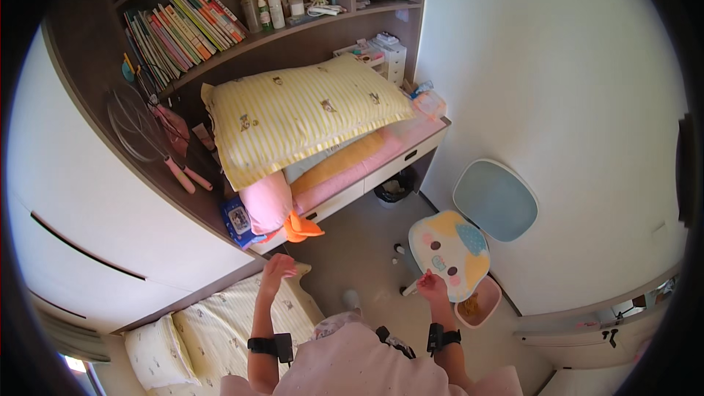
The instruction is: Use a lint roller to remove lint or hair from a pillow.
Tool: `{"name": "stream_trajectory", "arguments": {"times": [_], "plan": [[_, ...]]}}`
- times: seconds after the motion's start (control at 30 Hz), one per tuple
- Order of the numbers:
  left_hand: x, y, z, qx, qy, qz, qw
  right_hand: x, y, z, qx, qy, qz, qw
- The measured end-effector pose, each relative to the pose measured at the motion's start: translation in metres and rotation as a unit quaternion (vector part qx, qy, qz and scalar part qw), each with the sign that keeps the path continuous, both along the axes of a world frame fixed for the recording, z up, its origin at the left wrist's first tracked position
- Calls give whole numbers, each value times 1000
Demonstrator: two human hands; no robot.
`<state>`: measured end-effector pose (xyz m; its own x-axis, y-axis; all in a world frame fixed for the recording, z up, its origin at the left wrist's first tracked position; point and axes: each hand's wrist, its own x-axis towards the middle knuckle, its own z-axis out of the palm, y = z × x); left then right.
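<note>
My left hand point(278, 268) hangs in the air over the near end of the bed, its fingers loosely spread and nothing in them. Just beyond it, an orange plush piece point(301, 227) dangles over the desk's front edge. My right hand point(432, 285) is in front of the chair seat's cat-face cushion point(449, 253), its fingers loosely bent with no object showing. Beyond both hands, a yellow striped pillow point(308, 114) lies on top of folded bedding point(345, 169) on the desk, next to a pink cushion point(267, 202).
Books point(183, 33) and bottles point(275, 7) fill the shelf above. Rackets point(172, 165) lean at the desk's left. A black-lined bin point(394, 189) stands under the desk. The chair's blue-grey backrest point(496, 200) faces the wall, with a pink basin point(480, 306) beside the seat. Bedding covers the bed point(235, 326).
</note>
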<state>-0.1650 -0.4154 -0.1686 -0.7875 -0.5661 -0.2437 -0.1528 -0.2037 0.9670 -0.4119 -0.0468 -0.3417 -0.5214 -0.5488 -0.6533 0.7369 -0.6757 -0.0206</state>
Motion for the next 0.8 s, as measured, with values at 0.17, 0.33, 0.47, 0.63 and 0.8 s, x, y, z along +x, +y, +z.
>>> {"name": "stream_trajectory", "arguments": {"times": [0.17, 0.33, 0.47, 0.63, 0.8], "plan": [[-6, -75, 29, -104, 61, 155, 980, -39, -56, 31, 39, -6, -7, 999], [-14, -106, 20, -134, 119, 144, 973, -83, -60, 49, 6, 33, 16, 999], [-5, -78, 14, -55, 78, 46, 994, -135, -80, 89, 32, 57, -9, 998], [6, -63, 31, 22, 32, 0, 999, -208, -123, 131, 31, 148, -34, 988], [3, -89, 39, -58, 60, 94, 992, -269, -189, 187, -35, 177, -57, 982]]}}
